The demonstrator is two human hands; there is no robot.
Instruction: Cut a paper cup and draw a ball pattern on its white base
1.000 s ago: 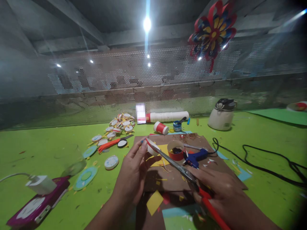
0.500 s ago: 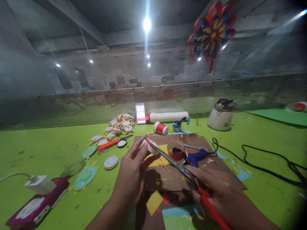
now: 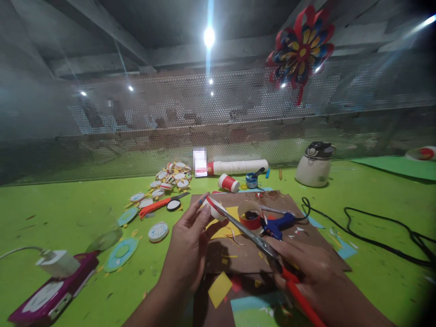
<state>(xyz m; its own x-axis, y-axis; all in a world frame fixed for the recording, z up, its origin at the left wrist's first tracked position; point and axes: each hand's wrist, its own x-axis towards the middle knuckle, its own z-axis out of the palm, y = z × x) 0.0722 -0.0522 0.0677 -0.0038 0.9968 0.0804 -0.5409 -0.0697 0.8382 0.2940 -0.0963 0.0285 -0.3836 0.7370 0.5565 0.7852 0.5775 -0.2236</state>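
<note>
Between the fingers and thumb of my left hand (image 3: 190,236) is a white paper-cup piece (image 3: 214,209) with a red band. My right hand (image 3: 306,259) is closed around the red handles of a pair of scissors (image 3: 254,237). Their long metal blades reach up and left to the edge of the cup piece. Just beyond the blades, a red cup ring (image 3: 250,215) stands on a brown board (image 3: 245,259), close to a blue glue gun (image 3: 279,225). Yellow paper (image 3: 231,213) and small scraps lie under my hands.
Cup-base pieces (image 3: 177,177) are heaped at back left, near an orange-handled knife (image 3: 156,206). A red-white cup (image 3: 228,183), a stack of cups (image 3: 238,166) and a kettle-like jug (image 3: 315,165) stand behind. A purple power strip (image 3: 54,290) lies left; a black cord (image 3: 374,240) crosses the right.
Both hands, the cup piece and the scissors stay in almost the same place. Only a slight shift of the camera shows.
</note>
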